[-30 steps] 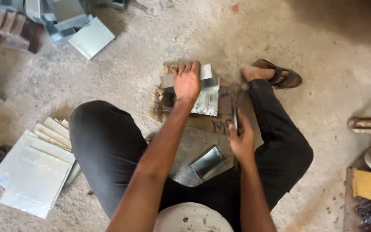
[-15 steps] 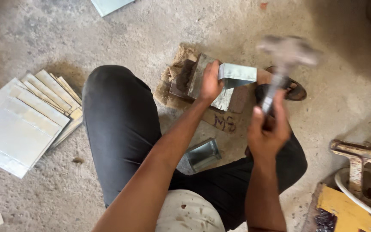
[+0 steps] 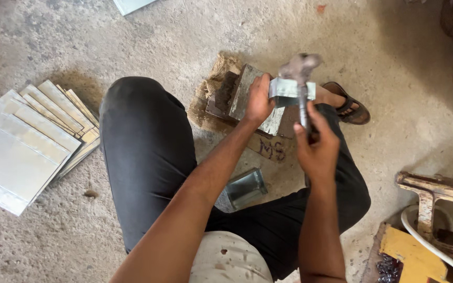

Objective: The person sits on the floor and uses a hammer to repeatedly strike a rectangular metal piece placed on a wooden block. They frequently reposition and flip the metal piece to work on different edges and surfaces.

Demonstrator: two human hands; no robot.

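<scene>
My left hand [image 3: 258, 100] grips a bent piece of shiny sheet metal [image 3: 288, 90] and holds it on a grey metal block [image 3: 247, 94] that rests on a worn wooden base [image 3: 221, 94] on the floor. My right hand [image 3: 316, 144] is closed around the handle of a hammer [image 3: 300, 71], whose head hovers blurred just above the sheet metal piece. I sit on the floor with my black-trousered legs around the block, and my sandalled foot [image 3: 348, 105] lies right of it.
A stack of flat metal sheets [image 3: 24, 141] lies on the concrete floor at the left. A folded metal box piece [image 3: 245, 188] rests between my legs. A wooden frame [image 3: 439, 196], a yellow object [image 3: 410, 257] and a white hose are at the right.
The hammer went from resting low by my leg to raised, and now its head comes down near the sheet metal piece. My left hand keeps holding the piece on the block.
</scene>
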